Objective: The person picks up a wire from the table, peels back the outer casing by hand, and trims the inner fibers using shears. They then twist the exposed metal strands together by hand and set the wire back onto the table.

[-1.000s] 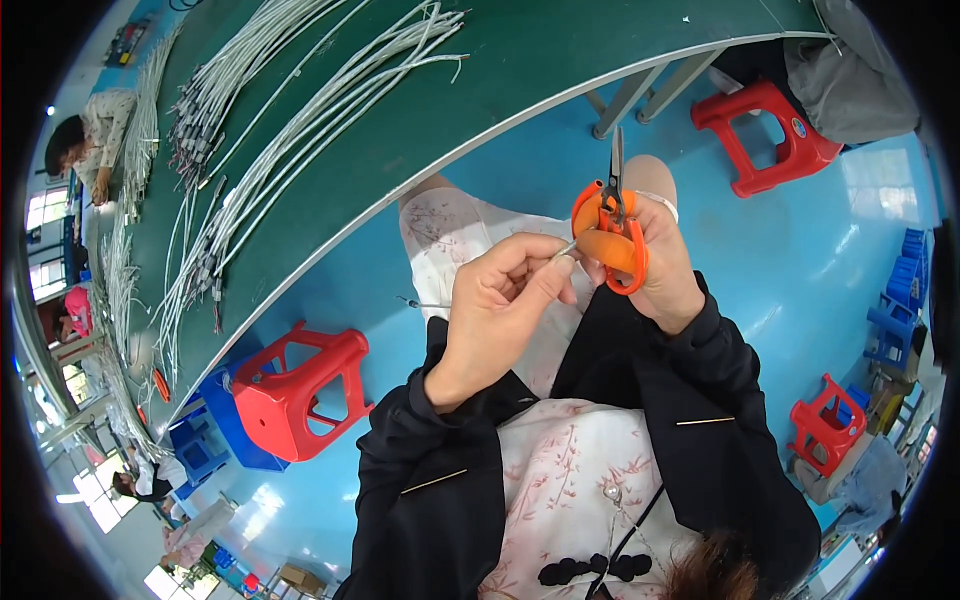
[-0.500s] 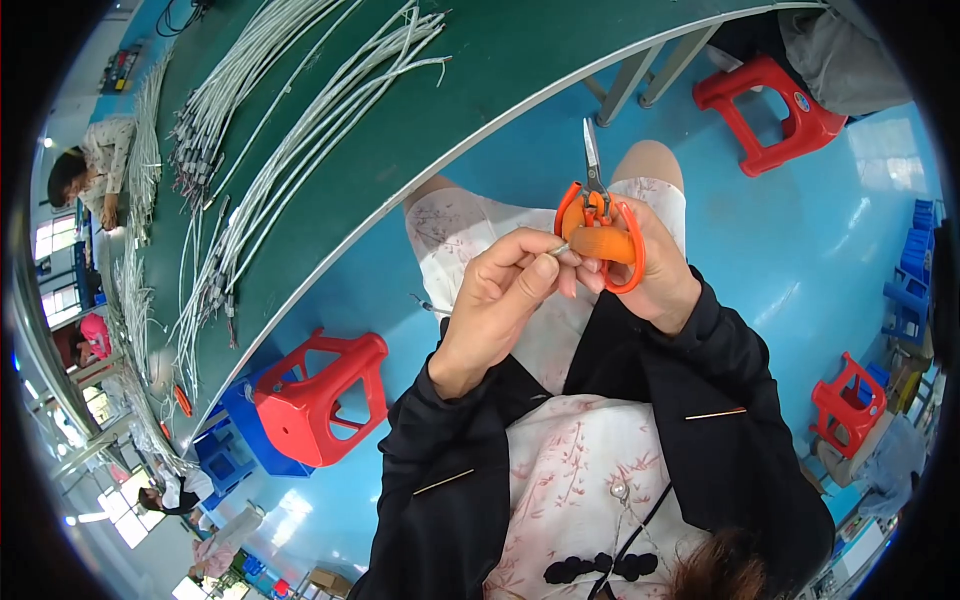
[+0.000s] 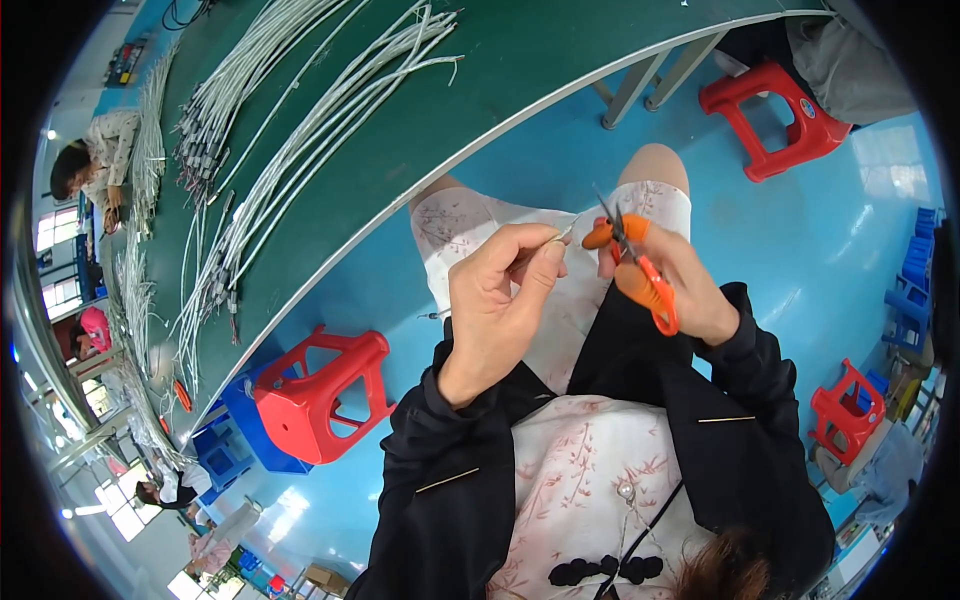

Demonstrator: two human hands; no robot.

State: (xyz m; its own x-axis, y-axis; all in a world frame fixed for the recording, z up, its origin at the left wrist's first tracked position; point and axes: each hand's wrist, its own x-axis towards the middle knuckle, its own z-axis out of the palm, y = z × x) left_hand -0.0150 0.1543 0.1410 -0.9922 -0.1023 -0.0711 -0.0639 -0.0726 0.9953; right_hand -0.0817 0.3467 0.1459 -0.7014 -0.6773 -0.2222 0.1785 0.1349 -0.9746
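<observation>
My left hand (image 3: 497, 305) is closed, thumb and forefinger pinching the thin, pale end of a cable (image 3: 567, 232) above my lap. Another piece of pale cable (image 3: 432, 316) shows behind that hand. To its right, my right hand (image 3: 700, 295) grips a pair of scissors (image 3: 656, 288) with orange handles, whose dark blades point up and to the left. Orange finger covers (image 3: 640, 286) sit on fingers of the right hand. A small gap separates the scissors from the cable end.
Bundles of white cables (image 3: 330, 140) lie on the green table (image 3: 440, 130) at the upper left. Red stools (image 3: 325, 395) stand left and right on the blue floor, one beside a blue crate (image 3: 240, 420). Several people work along the left; one person (image 3: 95, 165) leans over the table.
My right hand has moved right, away from the left hand, and the scissors have turned in it. The left hand still pinches the cable end, now showing beyond the fingertips.
</observation>
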